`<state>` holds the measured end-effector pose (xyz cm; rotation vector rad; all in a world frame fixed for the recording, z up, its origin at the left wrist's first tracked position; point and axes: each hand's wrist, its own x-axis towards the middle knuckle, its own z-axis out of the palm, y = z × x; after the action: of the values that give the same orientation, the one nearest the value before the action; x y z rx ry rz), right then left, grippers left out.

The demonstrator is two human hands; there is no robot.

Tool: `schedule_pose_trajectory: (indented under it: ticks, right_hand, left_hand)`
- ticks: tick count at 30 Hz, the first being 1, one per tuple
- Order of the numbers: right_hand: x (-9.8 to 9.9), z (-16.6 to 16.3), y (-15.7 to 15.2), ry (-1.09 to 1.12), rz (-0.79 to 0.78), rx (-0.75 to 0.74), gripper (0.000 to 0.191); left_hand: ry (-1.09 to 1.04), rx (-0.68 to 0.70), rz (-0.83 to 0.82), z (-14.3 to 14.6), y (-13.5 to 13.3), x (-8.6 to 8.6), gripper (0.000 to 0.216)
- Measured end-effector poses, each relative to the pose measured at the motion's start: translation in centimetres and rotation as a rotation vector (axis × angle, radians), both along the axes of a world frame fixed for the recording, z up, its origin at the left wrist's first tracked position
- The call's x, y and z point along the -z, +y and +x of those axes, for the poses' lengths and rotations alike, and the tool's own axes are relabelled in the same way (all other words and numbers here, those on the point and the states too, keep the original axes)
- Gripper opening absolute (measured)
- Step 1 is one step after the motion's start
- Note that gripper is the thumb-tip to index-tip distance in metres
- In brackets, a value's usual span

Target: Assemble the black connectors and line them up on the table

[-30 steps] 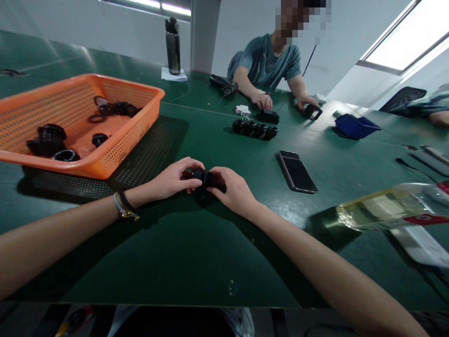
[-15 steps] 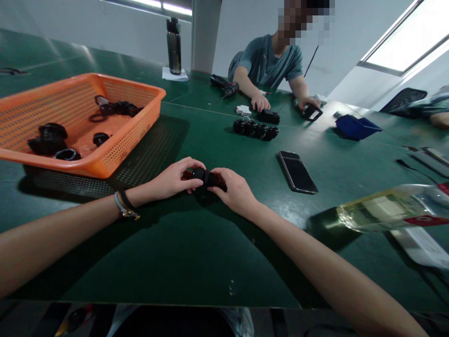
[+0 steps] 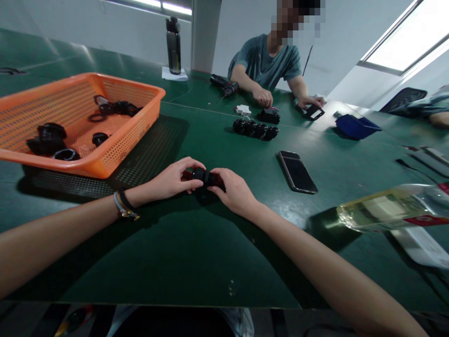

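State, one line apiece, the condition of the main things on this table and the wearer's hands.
Left hand: closed on black piece
Right hand: closed on the same piece
Black piece: held by both hands
Orange basket: upright, holding dark parts
Dark bottle: upright on white paper
Clear bottle: holding yellowish liquid
Phone: lying flat
Drill: lying down

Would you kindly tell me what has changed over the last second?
Across the table, the co-worker has leaned slightly toward the picture's left, and the dark piece in their hand has turned and shifted slightly right. The left hand and right hand have kept hold of the black part; the orange basket and phone stayed put.
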<state>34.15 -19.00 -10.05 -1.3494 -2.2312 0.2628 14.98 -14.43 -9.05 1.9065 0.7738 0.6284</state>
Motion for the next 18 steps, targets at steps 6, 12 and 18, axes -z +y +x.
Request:
schedule_pose_trajectory:
  ticks: [6, 12, 18]
  right_hand:
    - [-0.12, 0.00, 0.01, -0.047, -0.024, -0.001, 0.025]
    - [-0.43, -0.12, -0.04, -0.091, -0.054, 0.008, 0.027]
    - [-0.67, -0.16, -0.13, -0.115, -0.080, 0.007, 0.029]
  left_hand:
    - [-0.031, 0.007, 0.004, 0.03, -0.09, 0.08, 0.033]
    - [-0.029, 0.010, 0.043, -0.03, -0.08, 0.23, 0.033]
    - [-0.002, 0.014, 0.102, -0.16, -0.08, 0.35, 0.035]
